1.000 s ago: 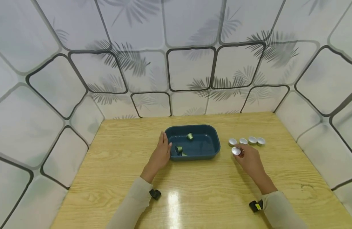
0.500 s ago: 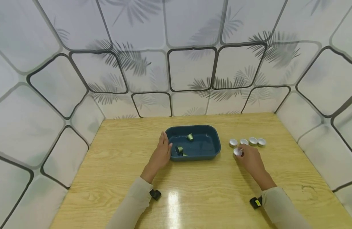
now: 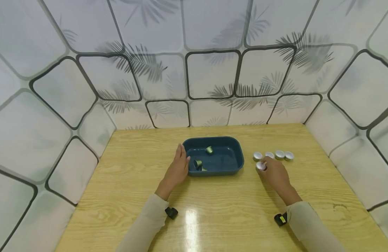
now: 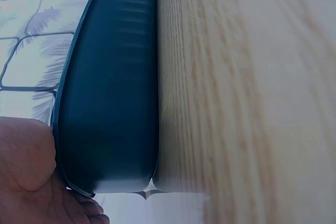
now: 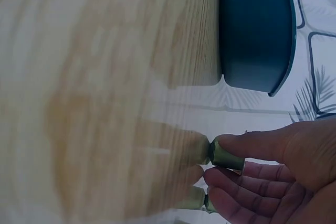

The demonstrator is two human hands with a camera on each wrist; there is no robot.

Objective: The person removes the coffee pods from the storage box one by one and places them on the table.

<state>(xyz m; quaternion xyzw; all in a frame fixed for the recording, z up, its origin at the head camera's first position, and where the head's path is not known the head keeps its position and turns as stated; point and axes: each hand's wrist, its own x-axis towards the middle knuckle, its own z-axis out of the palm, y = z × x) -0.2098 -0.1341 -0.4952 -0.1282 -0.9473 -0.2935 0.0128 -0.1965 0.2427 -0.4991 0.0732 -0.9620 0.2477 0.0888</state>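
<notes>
My left hand point(image 3: 177, 169) lies along the left end of a dark blue plastic basin point(image 3: 219, 173), fingers straight against its rim. Its thumb reaches over the near corner. To the basin's right, my right hand point(image 3: 277, 175) pinches a green coffee capsule point(image 5: 229, 157) between thumb and fingers. The capsule's silver lid point(image 3: 261, 166) faces up, and its narrow end meets its reflection on the tabletop in the right wrist view. Inside the basin lie a green capsule point(image 3: 209, 150) near the back and another point(image 3: 198, 164) at the left, partly beside a third point(image 3: 204, 169).
Behind the right hand several capsules stand lid up in a row, from the leftmost capsule point(image 3: 257, 156) to the rightmost capsule point(image 3: 289, 155). Everything is on a glossy wooden table point(image 3: 213, 210). Patterned white walls point(image 3: 209, 77) enclose its back and sides.
The right hand has shifted the pinched capsule slightly right and then back left, beside the row. The left hand and the basin have stayed in place.
</notes>
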